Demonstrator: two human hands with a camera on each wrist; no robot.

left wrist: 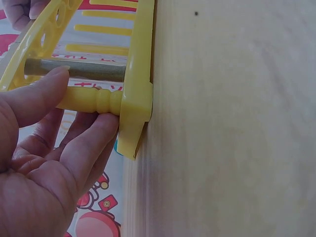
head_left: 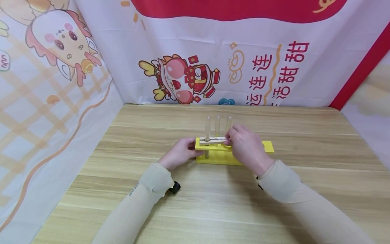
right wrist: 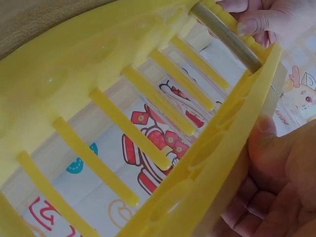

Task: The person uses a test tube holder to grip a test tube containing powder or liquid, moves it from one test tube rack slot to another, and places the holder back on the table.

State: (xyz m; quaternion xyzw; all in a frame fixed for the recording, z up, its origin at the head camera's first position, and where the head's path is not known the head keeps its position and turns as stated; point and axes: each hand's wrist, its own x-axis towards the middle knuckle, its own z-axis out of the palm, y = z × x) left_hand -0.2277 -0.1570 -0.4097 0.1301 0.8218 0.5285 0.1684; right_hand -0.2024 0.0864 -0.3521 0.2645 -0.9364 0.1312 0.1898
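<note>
A yellow test tube rack [head_left: 268,146] stands on the table. My left hand [head_left: 180,153] grips its left end, thumb and fingers around the yellow end post [left wrist: 89,99]. Beside that post, a test tube [head_left: 208,128] with dark, brownish contents passes through a hole; its lower part [left wrist: 98,70] shows in the left wrist view. A wooden test tube clamp [head_left: 213,141] lies along the rack's top, its left end at this tube. My right hand [head_left: 247,147] pinches the clamp's right end. Clear tubes [head_left: 217,125] stand behind, near the rack's pegs [right wrist: 148,103].
The wood-grain table [head_left: 195,210] extends around the rack. A printed cloth [head_left: 122,51] hangs behind the table and along its sides. A black wrist device [head_left: 175,187] sits at the left sleeve [head_left: 156,181].
</note>
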